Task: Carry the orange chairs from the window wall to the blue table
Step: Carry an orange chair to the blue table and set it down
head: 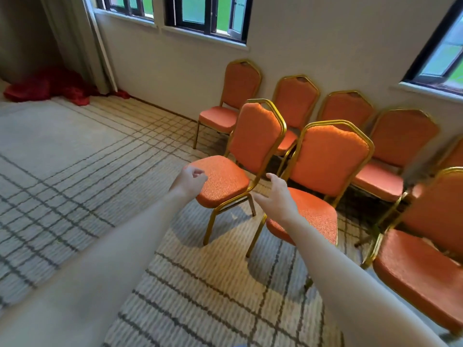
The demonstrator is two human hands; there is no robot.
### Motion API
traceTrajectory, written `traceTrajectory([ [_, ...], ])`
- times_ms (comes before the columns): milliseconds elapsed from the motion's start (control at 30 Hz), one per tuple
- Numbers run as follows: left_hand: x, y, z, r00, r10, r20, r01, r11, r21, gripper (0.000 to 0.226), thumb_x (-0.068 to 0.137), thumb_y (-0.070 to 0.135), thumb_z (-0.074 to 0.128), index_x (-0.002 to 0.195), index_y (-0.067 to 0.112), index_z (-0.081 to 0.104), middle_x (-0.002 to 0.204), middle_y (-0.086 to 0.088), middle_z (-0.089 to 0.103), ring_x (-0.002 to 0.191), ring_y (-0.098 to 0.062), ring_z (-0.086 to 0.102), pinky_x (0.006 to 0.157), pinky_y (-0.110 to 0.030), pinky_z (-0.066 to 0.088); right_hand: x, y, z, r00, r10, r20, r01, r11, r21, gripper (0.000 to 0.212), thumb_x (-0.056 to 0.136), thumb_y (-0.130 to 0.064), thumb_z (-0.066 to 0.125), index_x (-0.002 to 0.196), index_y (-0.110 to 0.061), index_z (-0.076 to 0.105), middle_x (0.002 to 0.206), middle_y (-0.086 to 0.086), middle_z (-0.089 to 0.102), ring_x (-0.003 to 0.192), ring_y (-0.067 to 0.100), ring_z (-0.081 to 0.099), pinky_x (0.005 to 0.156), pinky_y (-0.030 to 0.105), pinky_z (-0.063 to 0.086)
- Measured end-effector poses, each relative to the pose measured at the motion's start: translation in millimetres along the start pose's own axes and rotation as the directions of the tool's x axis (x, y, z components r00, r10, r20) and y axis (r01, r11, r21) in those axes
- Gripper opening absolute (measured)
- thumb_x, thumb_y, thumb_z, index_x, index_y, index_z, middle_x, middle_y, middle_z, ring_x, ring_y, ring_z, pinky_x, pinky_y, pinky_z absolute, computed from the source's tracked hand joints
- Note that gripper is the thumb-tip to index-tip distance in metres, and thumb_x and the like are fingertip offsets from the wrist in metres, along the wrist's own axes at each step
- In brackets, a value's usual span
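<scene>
Several orange chairs with gold frames stand by the window wall (300,46). Two stand forward of the row: a left chair (223,181) and a right chair (325,156). My left hand (189,181) hovers at the near edge of the left chair's seat, fingers loosely curled, holding nothing. My right hand (278,196) reaches out between the two chairs, over the right chair's seat, fingers spread and relaxed. Neither hand touches a chair. The blue table is not in view.
A further orange chair (421,271) stands close at the right edge. A curtain (82,46) and a heap of red cloth (50,87) fill the far left corner. Patterned carpet (75,171) spreads to the left and toward me.
</scene>
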State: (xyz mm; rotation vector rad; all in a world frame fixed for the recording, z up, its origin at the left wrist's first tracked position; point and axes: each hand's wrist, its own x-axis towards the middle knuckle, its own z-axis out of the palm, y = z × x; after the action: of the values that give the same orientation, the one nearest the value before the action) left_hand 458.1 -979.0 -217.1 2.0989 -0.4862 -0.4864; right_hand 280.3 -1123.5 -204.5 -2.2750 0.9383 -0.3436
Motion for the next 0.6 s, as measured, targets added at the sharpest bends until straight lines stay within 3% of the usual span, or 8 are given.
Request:
traceTrajectory([
  [167,91.5,16.2,40.3,0.998,-0.064,-0.003,0.064,0.997,0.034,0.043,0.094,0.032,0.053,0.134,0.018,0.047,0.128,-0.004,0.054,0.106,-0.020,0.055,0.088,-0.037,0.045,111.6,31.6,3.5,0.998,0.043,0.052,-0.042,0.999,-0.013,0.071,0.094,-0.025,0.061,0.154,-0.016,0.025,0.160,0.007,0.025,0.141,0.024,0.035,0.104,0.039,0.046],
  [300,164.0,25.6,65.8,0.992,-0.119,-0.048,0.119,0.993,0.015,0.046,0.093,0.034,0.055,0.135,0.017,0.047,0.124,-0.002,0.055,0.101,-0.017,0.053,0.087,-0.034,0.043,206.4,49.4,8.3,0.992,0.006,0.124,-0.004,1.000,-0.018,0.071,0.094,-0.027,0.061,0.154,-0.014,0.025,0.158,0.008,0.028,0.143,0.025,0.034,0.109,0.040,0.039],
  [433,229.3,31.5,85.3,0.978,-0.188,-0.092,0.187,0.982,-0.018,0.042,0.091,0.036,0.057,0.129,0.018,0.052,0.113,0.001,0.058,0.085,-0.014,0.057,0.081,-0.032,0.047,292.0,61.5,11.7,0.978,-0.019,0.209,0.028,0.999,-0.039,0.071,0.092,-0.027,0.060,0.153,-0.016,0.026,0.156,0.008,0.030,0.136,0.025,0.042,0.103,0.040,0.046],
  [600,296.3,30.2,97.7,0.954,-0.260,-0.148,0.254,0.965,-0.059,0.041,0.091,0.034,0.058,0.128,0.016,0.052,0.116,0.001,0.057,0.088,-0.011,0.054,0.078,-0.026,0.039,384.3,70.1,28.2,0.946,-0.049,0.319,0.060,0.998,-0.022,0.066,0.095,-0.027,0.058,0.152,-0.017,0.027,0.154,0.006,0.031,0.105,0.013,0.047,0.082,0.027,0.042],
])
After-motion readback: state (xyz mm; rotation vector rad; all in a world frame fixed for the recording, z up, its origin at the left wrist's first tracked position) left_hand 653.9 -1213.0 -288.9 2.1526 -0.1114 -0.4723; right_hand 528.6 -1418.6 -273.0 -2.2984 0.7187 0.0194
